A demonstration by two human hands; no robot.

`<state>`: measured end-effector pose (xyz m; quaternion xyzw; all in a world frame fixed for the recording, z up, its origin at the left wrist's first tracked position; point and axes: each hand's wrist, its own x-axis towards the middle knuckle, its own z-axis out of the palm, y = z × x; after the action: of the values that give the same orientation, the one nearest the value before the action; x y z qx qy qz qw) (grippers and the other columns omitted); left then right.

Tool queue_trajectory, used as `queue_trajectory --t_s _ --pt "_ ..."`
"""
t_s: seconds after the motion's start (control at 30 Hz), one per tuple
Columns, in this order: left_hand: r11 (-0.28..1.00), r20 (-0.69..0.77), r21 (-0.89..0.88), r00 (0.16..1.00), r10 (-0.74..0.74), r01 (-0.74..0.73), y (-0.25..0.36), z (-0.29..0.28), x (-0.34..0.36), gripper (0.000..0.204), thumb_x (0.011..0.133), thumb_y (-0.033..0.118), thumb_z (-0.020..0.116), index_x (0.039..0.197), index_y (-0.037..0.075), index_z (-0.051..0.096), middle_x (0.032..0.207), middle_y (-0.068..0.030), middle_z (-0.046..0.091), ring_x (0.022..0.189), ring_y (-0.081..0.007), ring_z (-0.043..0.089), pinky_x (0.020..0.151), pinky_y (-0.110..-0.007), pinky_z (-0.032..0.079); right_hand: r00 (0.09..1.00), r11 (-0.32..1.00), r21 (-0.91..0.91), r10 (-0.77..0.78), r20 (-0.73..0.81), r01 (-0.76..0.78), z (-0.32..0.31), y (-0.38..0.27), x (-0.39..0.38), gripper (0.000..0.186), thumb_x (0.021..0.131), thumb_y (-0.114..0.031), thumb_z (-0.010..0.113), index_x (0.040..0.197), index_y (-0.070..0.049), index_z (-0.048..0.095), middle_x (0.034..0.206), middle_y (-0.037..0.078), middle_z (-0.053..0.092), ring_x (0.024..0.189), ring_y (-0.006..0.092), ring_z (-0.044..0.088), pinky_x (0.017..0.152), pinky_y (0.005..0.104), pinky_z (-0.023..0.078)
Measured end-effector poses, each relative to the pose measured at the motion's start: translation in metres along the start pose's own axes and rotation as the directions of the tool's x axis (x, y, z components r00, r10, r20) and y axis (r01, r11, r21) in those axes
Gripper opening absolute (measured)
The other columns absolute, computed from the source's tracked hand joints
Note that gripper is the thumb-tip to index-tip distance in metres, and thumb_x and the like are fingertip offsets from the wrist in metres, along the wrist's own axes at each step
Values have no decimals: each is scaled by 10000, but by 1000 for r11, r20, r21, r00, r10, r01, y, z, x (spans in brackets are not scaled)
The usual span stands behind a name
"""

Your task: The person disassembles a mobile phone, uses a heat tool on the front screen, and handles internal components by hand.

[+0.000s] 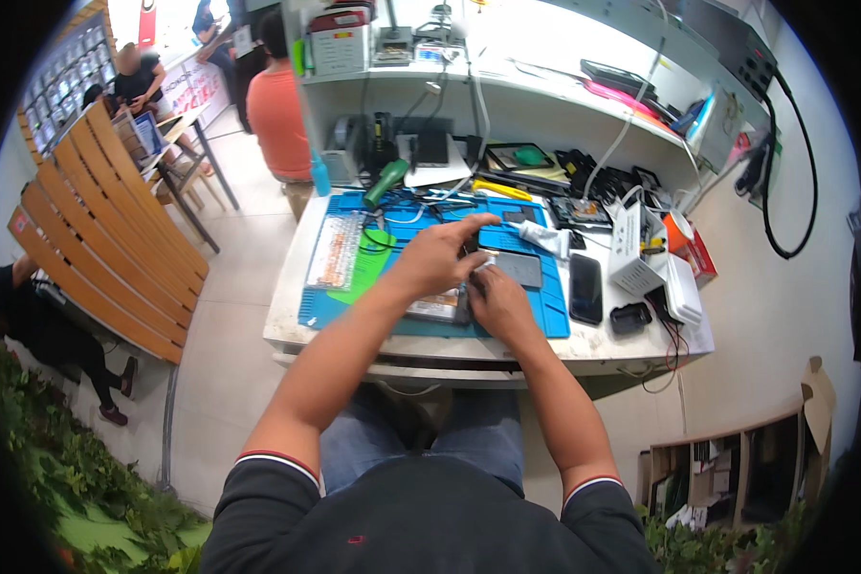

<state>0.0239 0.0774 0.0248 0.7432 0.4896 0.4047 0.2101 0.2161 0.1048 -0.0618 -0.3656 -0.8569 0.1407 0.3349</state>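
Note:
My left hand (435, 258) reaches over the blue work mat (421, 328), its index finger stretched forward and the thumb bent towards my right hand. Close beside it, my right hand (500, 304) is closed, fingertips curled together. Between the fingertips is something small, dark and whitish, mostly hidden. Under my left wrist lies an opened device (438, 306), perhaps a phone, with its inner parts showing. A flat dark grey panel (519, 270) rests just beyond my right hand. Further back lies a white tube (545, 237), and a black phone (585, 288) sits to the right.
On the mat's left are a clear case of small parts (335, 251) and a green sheet (373, 260). A green-handled tool (386, 182), a blue bottle (320, 174) and cables stand behind. To the right is a white box (633, 247). A person in orange (279, 120) sits beyond.

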Motion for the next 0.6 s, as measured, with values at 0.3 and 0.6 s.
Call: queue_trajectory --t_s 0.3,0.6 --pt "986 -80 26 983 165 -164 -10 -1 -11 645 973 121 870 1566 254 655 934 -94 794 813 -195 771 778 -358 616 1000 984 176 5 -9 -3 -13 -4 -4 153 977 7 707 1105 30 789 1084 209 737 1029 444 723 930 517 572" --pt "993 57 -54 992 113 -110 -1 -3 -19 747 981 -32 793 1638 255 580 1191 -106 828 1077 -263 831 1002 -431 673 998 986 164 -27 48 19 -22 -1 -1 201 977 22 684 1145 27 794 1090 220 741 1048 445 723 934 516 572"
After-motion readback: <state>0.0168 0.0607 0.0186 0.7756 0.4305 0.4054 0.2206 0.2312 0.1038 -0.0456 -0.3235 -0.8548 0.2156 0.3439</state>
